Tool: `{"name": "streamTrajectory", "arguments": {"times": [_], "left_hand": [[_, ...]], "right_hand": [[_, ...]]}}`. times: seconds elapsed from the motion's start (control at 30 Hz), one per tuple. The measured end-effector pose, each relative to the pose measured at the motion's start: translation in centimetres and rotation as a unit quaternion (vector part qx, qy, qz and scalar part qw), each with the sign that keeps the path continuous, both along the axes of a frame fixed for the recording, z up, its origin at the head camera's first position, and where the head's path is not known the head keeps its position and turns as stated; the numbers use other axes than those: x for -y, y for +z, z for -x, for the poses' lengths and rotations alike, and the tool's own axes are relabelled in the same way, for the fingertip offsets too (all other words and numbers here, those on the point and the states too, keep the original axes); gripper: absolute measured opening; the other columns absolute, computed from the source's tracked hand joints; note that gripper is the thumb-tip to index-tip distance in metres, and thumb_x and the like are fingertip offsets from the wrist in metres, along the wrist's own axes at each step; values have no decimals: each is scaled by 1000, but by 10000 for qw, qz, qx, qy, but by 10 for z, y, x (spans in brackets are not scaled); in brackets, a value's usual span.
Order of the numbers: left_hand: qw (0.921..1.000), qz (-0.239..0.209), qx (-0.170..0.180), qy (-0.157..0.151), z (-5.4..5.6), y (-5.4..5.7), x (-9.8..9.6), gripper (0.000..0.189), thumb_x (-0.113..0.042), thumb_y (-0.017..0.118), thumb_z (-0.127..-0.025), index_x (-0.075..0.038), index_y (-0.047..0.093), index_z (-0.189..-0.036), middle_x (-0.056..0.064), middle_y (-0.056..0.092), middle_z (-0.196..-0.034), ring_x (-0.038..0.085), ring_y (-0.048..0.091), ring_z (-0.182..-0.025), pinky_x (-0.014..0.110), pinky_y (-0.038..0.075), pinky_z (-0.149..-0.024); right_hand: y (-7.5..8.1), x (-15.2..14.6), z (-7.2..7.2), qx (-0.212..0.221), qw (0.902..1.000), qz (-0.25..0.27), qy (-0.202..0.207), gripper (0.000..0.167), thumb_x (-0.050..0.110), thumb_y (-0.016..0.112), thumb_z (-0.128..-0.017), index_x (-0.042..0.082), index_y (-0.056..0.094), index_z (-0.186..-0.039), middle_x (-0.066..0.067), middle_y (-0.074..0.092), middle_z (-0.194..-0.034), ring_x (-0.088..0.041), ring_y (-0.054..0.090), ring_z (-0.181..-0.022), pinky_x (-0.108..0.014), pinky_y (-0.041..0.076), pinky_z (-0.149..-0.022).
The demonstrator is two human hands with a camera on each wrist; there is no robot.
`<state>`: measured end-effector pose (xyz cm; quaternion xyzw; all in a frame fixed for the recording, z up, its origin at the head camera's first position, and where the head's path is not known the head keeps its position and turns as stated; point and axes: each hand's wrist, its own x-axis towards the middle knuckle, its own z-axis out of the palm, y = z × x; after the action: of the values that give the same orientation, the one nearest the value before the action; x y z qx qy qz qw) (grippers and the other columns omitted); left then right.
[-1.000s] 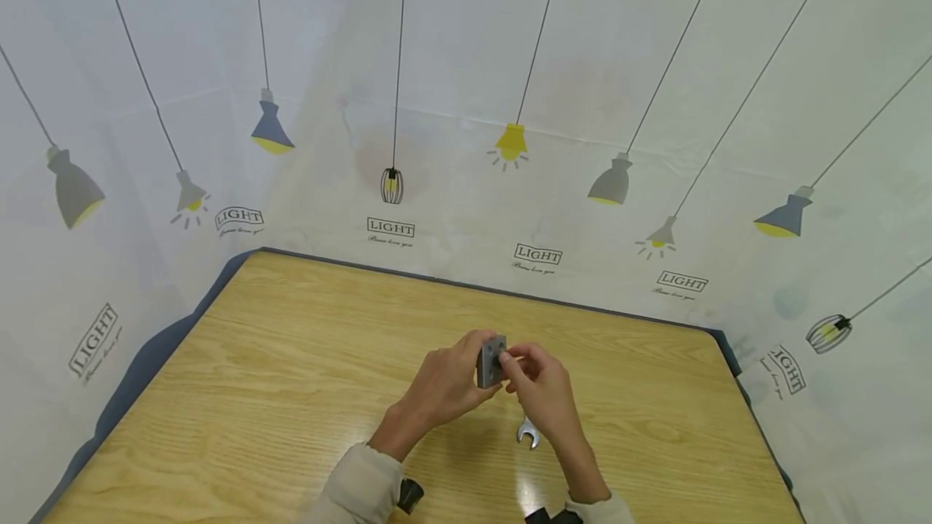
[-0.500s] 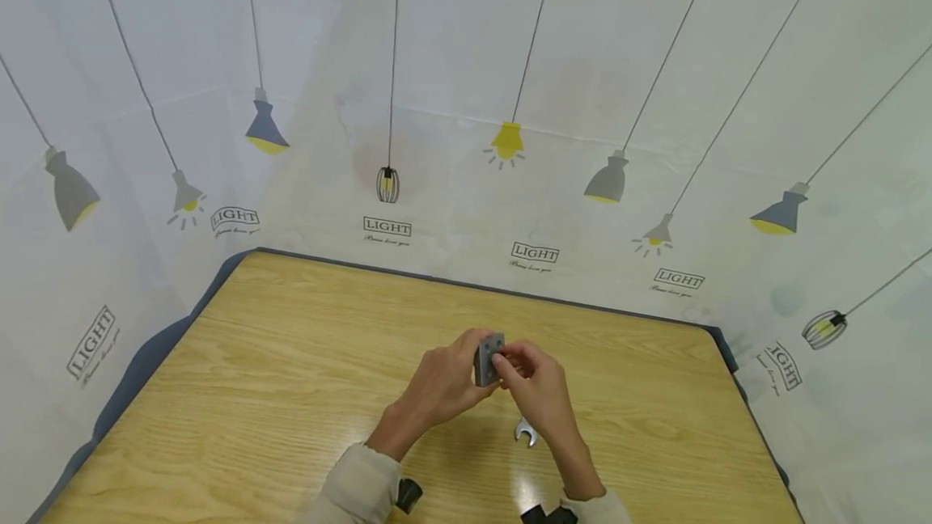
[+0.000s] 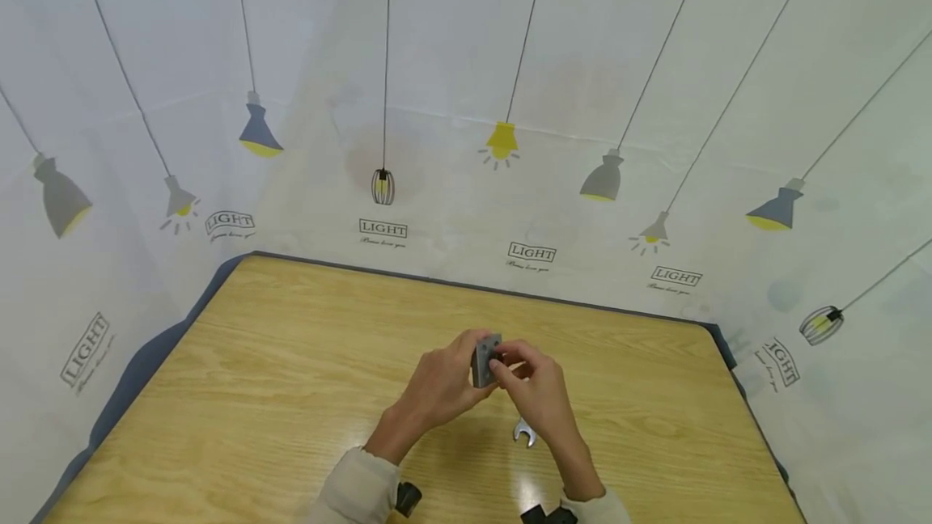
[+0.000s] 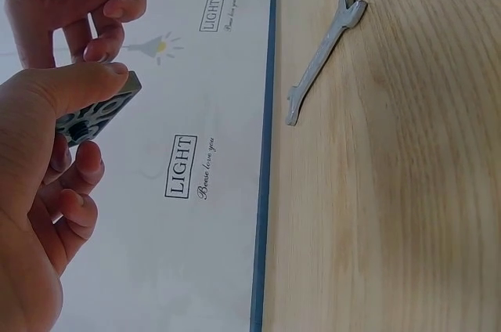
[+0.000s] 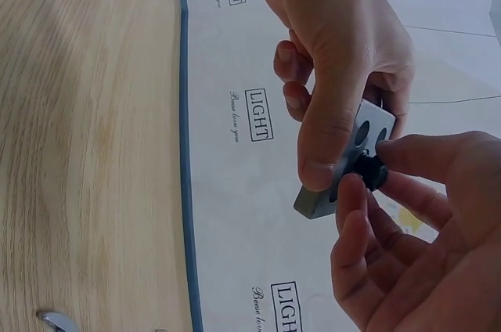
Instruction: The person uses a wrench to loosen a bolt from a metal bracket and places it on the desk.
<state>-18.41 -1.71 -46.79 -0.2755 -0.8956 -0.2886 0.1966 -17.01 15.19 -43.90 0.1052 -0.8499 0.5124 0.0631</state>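
Note:
My left hand (image 3: 437, 382) grips a small grey metal block (image 3: 480, 370) by its edges, raised above the table. In the right wrist view, several round holes pierce the block's face, and a dark bolt (image 5: 374, 171) sticks out near its middle. The thumb and a fingertip of my right hand (image 5: 454, 214) pinch that bolt from either side. Only its dark outer end shows there; my fingers partly cover the rest. The left wrist view shows the block's other face, with dark recesses, under my left thumb.
On the wooden table (image 3: 291, 346) lies a silver open-ended wrench (image 4: 321, 58), below my right hand in the head view. A pale wall cloth (image 3: 451, 63) printed with lamps stands around the table's back and sides.
My right fingertips shift slightly around the bolt and the block's tilt varies a little. My left hand keeps its grip. The head view drifts slightly; the wrench lies as before.

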Motion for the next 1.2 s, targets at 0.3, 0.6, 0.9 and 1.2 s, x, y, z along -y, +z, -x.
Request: {"name": "streamTrajectory", "arguments": {"times": [0.3, 0.6, 0.9, 1.2], "left_hand": [[9999, 41, -87, -46, -1, -2, 1, 66, -31, 82, -81, -4, 50, -132, 8, 70, -112, 12, 68, -73, 23, 52, -58], [10000, 60, -63, -25, -1, -2, 3, 66, -30, 83, -81, -3, 50, -132, 9, 70, -112, 13, 69, -75, 24, 53, -59], [10000, 68, -17, -31, -1, -2, 4, 66, -30, 82, -82, -3, 49, -133, 8, 70, -112, 12, 68, -76, 23, 52, -59], [9999, -88, 37, -60, -1, 0, 4, 67, -30, 84, -80, -6, 50, -132, 6, 70, -110, 11, 67, -75, 25, 52, -60]], "right_hand": [[0, 1, -2, -155, 9998, -71, 95, 20, 2, 73, -86, 9, 73, -105, -9, 72, -99, -19, 66, -76, -27, 53, -64], [-3, 2, -2, -417, 9989, -126, 160, 26, -7, 71, -84, 7, 73, -105, -13, 70, -110, -17, 65, -72, -23, 50, -59], [-1, 2, -3, -263, 9988, -247, 327, 32, -4, 71, -86, 8, 70, -115, -13, 67, -110, -17, 65, -74, -24, 51, -61], [1, 3, -2, 218, 9992, -333, -44, 22, 17, 68, -95, 8, 68, -115, -11, 68, -99, -19, 64, -72, -25, 52, -62]]}}
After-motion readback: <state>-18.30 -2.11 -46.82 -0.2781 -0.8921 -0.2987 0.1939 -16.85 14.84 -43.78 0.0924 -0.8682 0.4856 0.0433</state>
